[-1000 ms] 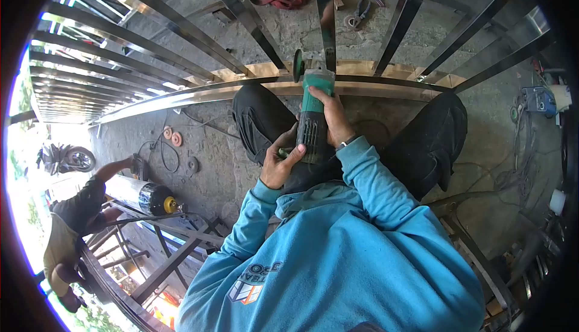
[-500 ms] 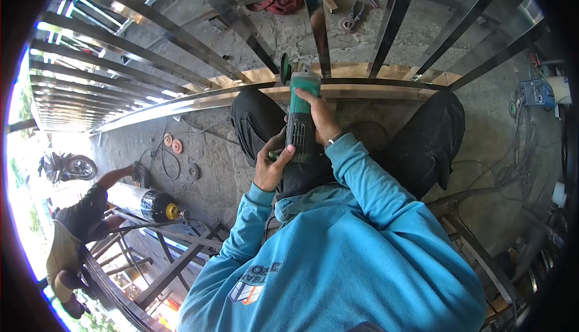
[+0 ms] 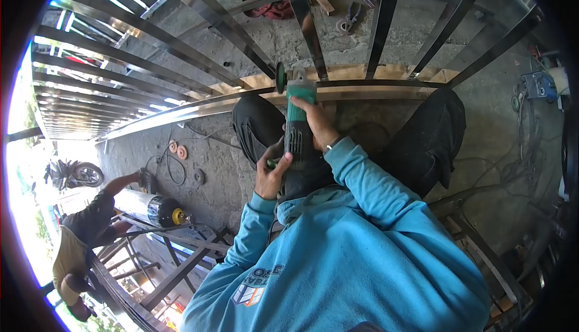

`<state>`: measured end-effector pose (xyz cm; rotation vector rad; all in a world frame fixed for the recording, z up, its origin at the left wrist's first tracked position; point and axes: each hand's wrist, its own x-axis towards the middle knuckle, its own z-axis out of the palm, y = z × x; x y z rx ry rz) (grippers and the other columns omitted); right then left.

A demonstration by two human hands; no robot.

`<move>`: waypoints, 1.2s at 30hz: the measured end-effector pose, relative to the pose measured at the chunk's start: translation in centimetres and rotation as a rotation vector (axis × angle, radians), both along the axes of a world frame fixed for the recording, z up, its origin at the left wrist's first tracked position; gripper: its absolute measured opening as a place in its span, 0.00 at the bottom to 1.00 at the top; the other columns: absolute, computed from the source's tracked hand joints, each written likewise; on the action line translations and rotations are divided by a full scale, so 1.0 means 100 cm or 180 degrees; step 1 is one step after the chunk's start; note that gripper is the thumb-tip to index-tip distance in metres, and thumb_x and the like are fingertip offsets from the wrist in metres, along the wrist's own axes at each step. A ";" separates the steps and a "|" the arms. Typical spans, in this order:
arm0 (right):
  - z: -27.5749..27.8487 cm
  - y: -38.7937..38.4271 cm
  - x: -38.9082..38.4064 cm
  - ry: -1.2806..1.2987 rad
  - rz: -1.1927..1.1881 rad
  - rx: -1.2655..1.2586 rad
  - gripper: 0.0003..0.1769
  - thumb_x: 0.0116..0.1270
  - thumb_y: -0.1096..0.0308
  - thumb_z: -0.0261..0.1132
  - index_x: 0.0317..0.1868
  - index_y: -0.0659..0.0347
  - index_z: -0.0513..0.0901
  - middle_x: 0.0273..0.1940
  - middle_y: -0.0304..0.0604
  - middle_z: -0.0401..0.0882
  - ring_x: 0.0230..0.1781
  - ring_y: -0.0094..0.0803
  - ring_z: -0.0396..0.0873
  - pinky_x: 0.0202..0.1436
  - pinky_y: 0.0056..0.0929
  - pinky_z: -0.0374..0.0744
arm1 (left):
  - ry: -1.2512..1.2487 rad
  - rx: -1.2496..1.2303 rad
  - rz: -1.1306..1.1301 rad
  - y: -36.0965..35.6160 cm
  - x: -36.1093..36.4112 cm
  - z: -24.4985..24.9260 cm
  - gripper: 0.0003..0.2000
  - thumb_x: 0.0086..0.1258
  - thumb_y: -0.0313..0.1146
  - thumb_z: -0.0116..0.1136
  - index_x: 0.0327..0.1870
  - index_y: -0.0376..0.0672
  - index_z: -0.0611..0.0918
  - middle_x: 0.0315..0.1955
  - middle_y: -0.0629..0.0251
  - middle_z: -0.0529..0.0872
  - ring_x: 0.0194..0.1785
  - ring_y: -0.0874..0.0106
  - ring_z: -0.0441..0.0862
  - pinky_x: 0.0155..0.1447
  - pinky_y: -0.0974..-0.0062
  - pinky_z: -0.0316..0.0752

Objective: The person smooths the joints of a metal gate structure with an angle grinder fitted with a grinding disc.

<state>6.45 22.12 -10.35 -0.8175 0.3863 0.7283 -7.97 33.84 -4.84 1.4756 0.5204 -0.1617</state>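
Both my hands hold a green and black angle grinder [image 3: 297,128] above my lap. My left hand [image 3: 270,172] is wrapped round its rear end, near a green part that looks like a side handle or cord. Around the green front housing, my right hand [image 3: 318,122] is closed with the thumb on top. The grinder's disc [image 3: 280,77] stands on edge at the head's left side. It is close to the lower rail [image 3: 350,83] of a metal frame with upright bars [image 3: 304,24]; whether it touches cannot be made out.
Pliers [image 3: 348,18] and a red cloth [image 3: 271,10] lie beyond the bars. Loose discs [image 3: 182,151] and a cable [image 3: 175,172] are on the floor at left. Nearby are a gas cylinder [image 3: 142,207], another person [image 3: 90,217] and a motorcycle [image 3: 72,174]. A blue machine [image 3: 538,85] stands at right.
The grinder and both hands have shifted slightly left, with its head a little lower in view. My grip looks the same. The surroundings have shifted slightly as the camera moved.
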 end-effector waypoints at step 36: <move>-0.003 -0.112 -0.043 0.0339 0.0321 0.0447 0.25 0.63 0.65 0.71 0.56 0.65 0.73 0.35 0.50 0.83 0.29 0.39 0.87 0.32 0.38 0.89 | -0.1112 0.1485 -0.1405 -0.008 0.008 0.007 0.36 0.66 0.52 0.71 0.69 0.37 0.76 0.42 0.57 0.89 0.35 0.67 0.86 0.42 0.72 0.81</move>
